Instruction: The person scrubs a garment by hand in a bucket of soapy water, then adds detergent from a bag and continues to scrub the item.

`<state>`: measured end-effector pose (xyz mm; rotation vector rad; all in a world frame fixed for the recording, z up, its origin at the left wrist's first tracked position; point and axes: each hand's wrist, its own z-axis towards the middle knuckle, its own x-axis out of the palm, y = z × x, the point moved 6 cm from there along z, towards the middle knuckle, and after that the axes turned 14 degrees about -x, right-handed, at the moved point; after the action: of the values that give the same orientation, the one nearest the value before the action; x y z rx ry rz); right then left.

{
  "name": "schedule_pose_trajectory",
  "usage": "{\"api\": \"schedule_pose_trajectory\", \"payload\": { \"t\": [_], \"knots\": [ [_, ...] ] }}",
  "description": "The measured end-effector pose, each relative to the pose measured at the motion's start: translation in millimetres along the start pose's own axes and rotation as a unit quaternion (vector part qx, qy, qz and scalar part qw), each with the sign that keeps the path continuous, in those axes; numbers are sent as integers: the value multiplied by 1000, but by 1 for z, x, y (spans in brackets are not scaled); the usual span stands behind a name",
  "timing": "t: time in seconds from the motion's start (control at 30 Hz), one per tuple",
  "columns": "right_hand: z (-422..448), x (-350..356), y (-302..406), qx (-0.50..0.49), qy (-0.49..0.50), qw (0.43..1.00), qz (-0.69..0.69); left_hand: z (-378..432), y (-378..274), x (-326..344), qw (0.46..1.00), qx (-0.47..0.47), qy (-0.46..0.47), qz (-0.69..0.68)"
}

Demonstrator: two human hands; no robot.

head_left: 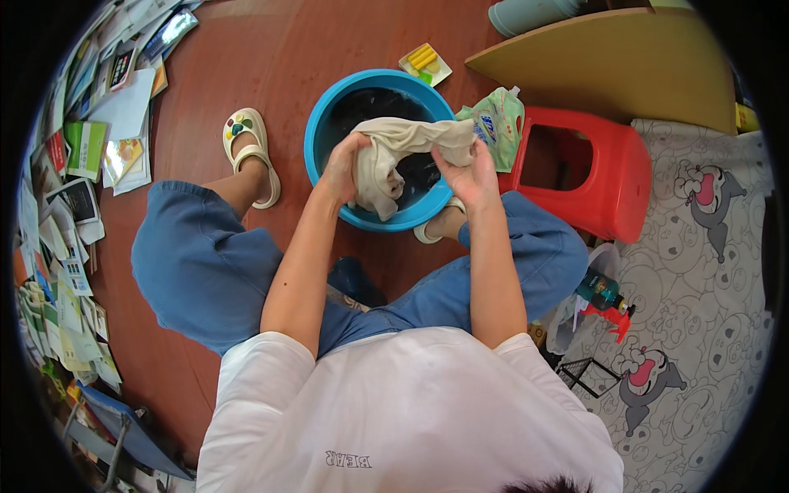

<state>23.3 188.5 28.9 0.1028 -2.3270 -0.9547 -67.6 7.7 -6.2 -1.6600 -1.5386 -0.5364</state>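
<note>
A wet, cream-coloured cloth (394, 138) is stretched between my two hands above a round blue plastic basin (320, 123). My left hand (342, 169) grips its bunched left part, whose folds hang down over the basin's near side. The other end is held by my right hand (471, 175), thumb and fingers around it. Dark water (376, 101) with something dark in it fills the basin; the cloth hides part of it. What kind of garment the cloth is, I cannot tell.
Behind the basin lies a white dish (439, 75) with yellow soap bars. A green detergent pouch (502, 123) leans by a red plastic stool (616, 179). Loose papers and booklets (86, 148) spread along the left. A spray bottle (601, 289) stands right of my knee.
</note>
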Motion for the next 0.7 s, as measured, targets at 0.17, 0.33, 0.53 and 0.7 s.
{"api": "schedule_pose_trajectory", "payload": {
  "t": [0.17, 0.33, 0.53, 0.7],
  "knots": [
    [-19, 15, -16, -29, 141, 971, -188, -4, -2, 17, 995, -33, 55, -81],
    [10, -6, -10, -15, 98, 992, -77, -3, -2, 15, 995, -32, 43, -81],
    [-45, 65, -6, -229, 186, 943, -151, 5, 6, 14, 985, -48, 19, -165],
    [-38, 71, -59, -367, 124, 776, -499, 10, 18, 14, 993, 38, -76, -79]
  ]
}}
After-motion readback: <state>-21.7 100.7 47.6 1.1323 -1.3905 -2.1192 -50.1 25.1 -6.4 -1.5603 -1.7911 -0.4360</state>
